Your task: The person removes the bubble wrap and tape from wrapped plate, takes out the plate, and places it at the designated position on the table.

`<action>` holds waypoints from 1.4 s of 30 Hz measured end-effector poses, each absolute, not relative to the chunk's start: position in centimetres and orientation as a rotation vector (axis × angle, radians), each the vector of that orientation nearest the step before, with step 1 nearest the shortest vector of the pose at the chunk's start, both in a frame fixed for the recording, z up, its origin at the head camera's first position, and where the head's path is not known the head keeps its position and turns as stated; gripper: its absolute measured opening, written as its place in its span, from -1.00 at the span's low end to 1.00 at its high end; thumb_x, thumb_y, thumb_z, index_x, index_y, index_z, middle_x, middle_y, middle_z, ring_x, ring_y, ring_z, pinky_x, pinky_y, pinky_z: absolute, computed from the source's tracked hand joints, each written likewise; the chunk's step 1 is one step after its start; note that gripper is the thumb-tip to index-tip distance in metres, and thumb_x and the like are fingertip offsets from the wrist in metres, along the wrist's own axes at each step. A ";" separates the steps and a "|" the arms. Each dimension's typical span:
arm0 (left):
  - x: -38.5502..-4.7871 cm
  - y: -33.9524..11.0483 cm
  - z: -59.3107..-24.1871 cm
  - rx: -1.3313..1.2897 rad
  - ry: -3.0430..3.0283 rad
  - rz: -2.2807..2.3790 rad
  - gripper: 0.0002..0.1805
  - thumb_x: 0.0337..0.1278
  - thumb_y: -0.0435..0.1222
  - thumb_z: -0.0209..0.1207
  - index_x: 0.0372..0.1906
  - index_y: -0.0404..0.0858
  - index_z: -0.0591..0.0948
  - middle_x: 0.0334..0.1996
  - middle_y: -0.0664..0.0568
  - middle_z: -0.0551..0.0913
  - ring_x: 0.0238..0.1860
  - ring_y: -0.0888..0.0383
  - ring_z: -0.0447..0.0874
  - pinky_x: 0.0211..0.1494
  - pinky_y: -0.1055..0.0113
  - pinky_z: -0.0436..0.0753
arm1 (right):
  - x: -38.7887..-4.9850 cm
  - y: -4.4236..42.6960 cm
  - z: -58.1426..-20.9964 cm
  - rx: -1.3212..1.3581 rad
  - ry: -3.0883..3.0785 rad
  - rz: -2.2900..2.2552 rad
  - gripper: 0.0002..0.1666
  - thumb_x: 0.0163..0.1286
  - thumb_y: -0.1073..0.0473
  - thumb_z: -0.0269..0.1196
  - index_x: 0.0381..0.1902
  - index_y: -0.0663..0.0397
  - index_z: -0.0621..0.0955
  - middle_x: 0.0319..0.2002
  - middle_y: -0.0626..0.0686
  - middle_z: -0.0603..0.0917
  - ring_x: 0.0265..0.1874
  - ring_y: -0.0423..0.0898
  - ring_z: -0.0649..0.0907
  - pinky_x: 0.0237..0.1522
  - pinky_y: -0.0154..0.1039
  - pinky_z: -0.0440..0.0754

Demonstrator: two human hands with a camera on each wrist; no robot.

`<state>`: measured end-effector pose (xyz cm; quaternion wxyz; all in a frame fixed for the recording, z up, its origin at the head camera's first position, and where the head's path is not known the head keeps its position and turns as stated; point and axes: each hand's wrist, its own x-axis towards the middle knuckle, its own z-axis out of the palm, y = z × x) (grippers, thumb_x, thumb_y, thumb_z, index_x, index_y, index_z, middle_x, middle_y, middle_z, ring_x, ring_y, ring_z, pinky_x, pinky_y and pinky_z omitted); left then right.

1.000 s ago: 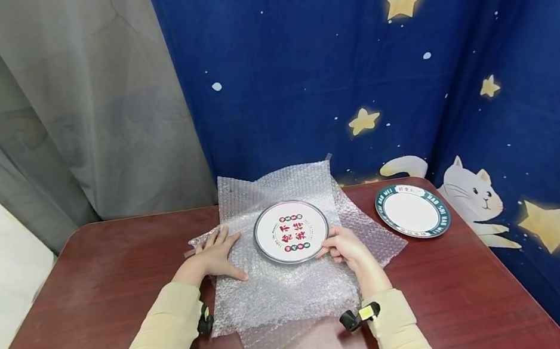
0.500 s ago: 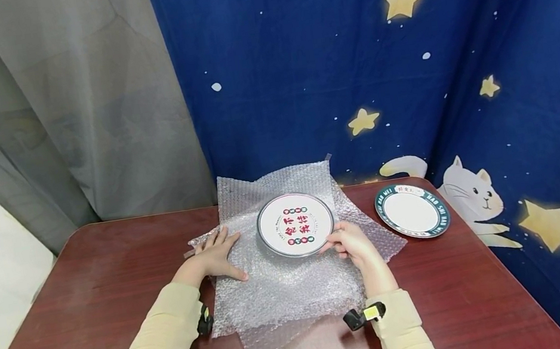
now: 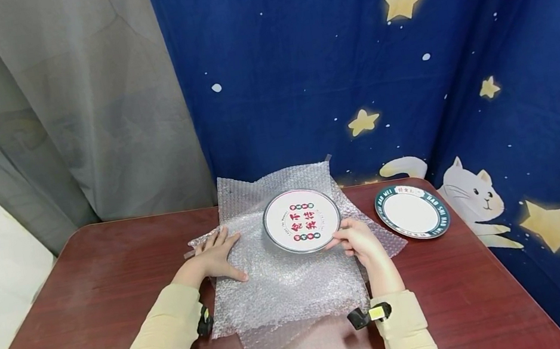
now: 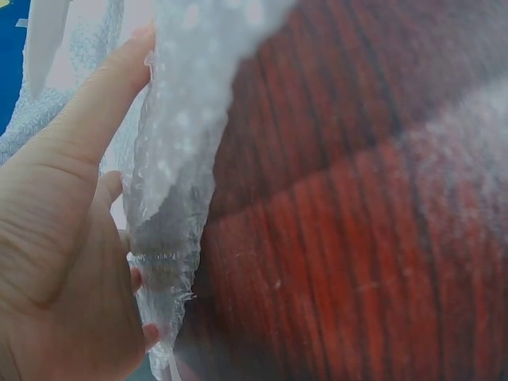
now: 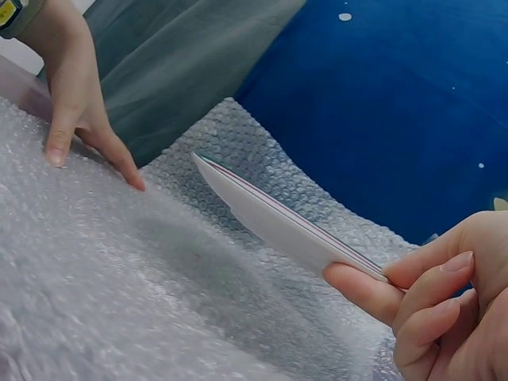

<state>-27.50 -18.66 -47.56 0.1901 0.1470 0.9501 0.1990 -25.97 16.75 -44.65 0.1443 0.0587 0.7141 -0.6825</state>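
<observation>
A white plate (image 3: pixel 302 221) with red characters and a dark rim is held by my right hand (image 3: pixel 359 242), thumb above and fingers beneath its near right edge. In the right wrist view the plate (image 5: pixel 278 225) hangs tilted above the bubble wrap (image 5: pixel 119 262), apart from it. My left hand (image 3: pixel 213 258) lies with fingers spread on the left part of the bubble wrap (image 3: pixel 287 294). Seen from the left wrist, the left hand (image 4: pixel 63 230) touches a raised edge of the wrap (image 4: pixel 182 127).
A second plate (image 3: pixel 437 199) with a green lettered rim lies at the right on the red-brown table (image 3: pixel 110 272). Behind the table hang a grey curtain (image 3: pixel 124 113) and a blue curtain (image 3: pixel 287 77) with stars. Bubble wrap sheets overlap in the middle.
My right hand has lifted the white plate off the bubble wrap and carried it slightly to the right and away from me. The left hand has stayed in place.
</observation>
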 end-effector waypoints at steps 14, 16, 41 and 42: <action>-27.5 -18.6 -47.6 0.410 2.660 0.561 0.31 -0.36 0.27 0.42 0.53 -0.10 0.02 0.50 -0.23 -0.29 0.45 -0.30 -0.37 0.30 -0.35 -0.22 | -26.0 18.5 -43.9 0.174 2.057 -2.041 -0.97 0.41 0.40 0.03 -0.25 0.29 0.43 -0.54 0.19 0.70 -0.87 -0.27 0.12 -0.77 -0.43 0.09; -27.5 -18.6 -47.6 0.411 2.662 0.567 0.31 -0.37 0.27 0.42 0.53 -0.10 0.02 0.50 -0.23 -0.28 0.44 -0.31 -0.37 0.30 -0.36 -0.22 | -26.0 18.7 -43.7 0.189 2.053 -2.058 -0.96 0.41 0.40 0.04 -0.27 0.24 0.44 -0.53 0.21 0.70 -0.88 -0.27 0.13 -0.76 -0.42 0.09; -28.1 -19.2 -49.1 0.434 2.670 0.568 0.40 -0.50 0.41 0.35 0.54 -0.05 -0.01 0.51 -0.16 -0.32 0.46 -0.25 -0.43 0.31 -0.32 -0.28 | -25.7 21.8 -43.0 0.354 2.072 -2.146 -0.92 0.39 0.42 0.04 -0.30 0.23 0.35 -0.57 0.08 0.70 -0.83 -0.29 0.20 -0.74 -0.46 0.15; -28.0 -19.2 -49.0 0.443 2.671 0.578 0.39 -0.50 0.41 0.35 0.54 -0.07 0.00 0.51 -0.19 -0.31 0.45 -0.27 -0.42 0.30 -0.34 -0.28 | -25.7 21.9 -43.0 0.365 2.079 -2.145 -0.92 0.40 0.41 0.04 -0.29 0.23 0.34 -0.58 0.07 0.70 -0.83 -0.29 0.20 -0.74 -0.46 0.14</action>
